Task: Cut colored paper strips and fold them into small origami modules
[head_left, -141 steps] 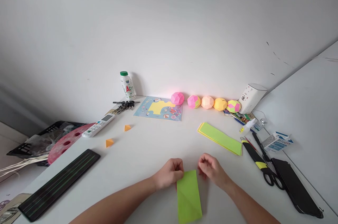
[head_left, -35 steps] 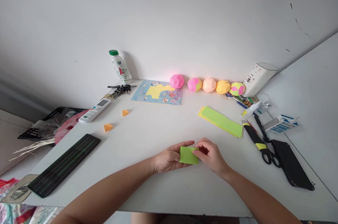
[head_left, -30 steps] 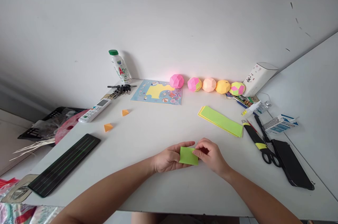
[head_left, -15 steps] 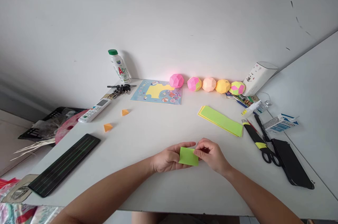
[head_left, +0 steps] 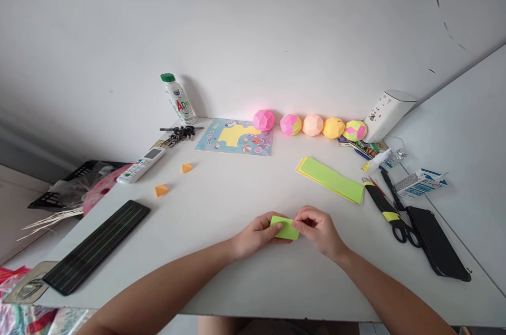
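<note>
Left hand (head_left: 261,232) grasps a folded green paper (head_left: 290,231), thumb across its upper face and fingers underneath, while the right hand (head_left: 319,229) pinches its far right corner. The paper is over the bench (head_left: 237,285), left of and nearer than the stack of green and yellow paper strips (head_left: 332,179). Its long axis runs crosswise from hand to hand, the right end angled slightly toward the bench's near edge. A moment earlier, the left thumb lay at the paper's left edge with the index finger stretched out; now those fingers are curled.
</note>
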### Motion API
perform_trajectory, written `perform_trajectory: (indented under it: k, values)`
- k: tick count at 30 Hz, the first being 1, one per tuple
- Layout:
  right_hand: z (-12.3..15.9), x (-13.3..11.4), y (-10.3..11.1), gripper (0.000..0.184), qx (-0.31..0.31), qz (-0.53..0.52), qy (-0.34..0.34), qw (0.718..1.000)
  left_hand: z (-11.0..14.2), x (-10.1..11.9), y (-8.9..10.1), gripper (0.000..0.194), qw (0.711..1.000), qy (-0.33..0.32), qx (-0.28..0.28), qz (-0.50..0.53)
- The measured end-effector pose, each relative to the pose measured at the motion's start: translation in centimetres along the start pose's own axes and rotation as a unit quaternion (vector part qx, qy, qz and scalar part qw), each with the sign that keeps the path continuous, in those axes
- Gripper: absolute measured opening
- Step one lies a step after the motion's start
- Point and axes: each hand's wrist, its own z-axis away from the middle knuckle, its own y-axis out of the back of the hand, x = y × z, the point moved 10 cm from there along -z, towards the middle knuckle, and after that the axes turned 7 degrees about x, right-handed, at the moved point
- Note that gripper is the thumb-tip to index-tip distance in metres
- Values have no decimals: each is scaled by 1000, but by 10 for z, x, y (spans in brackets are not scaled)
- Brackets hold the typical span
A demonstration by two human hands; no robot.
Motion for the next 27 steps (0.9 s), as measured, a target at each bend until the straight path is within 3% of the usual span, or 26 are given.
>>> perform_trajectory:
  k: [18,27]
  values:
    - [-1,9,-2,20,-18,-6,-44,999,-1,5,2,34,997,-28,27,-62]
    - [-2,2,-1,18,0,13,-9,1000,-2,9,6,40,985,-75,35,-148]
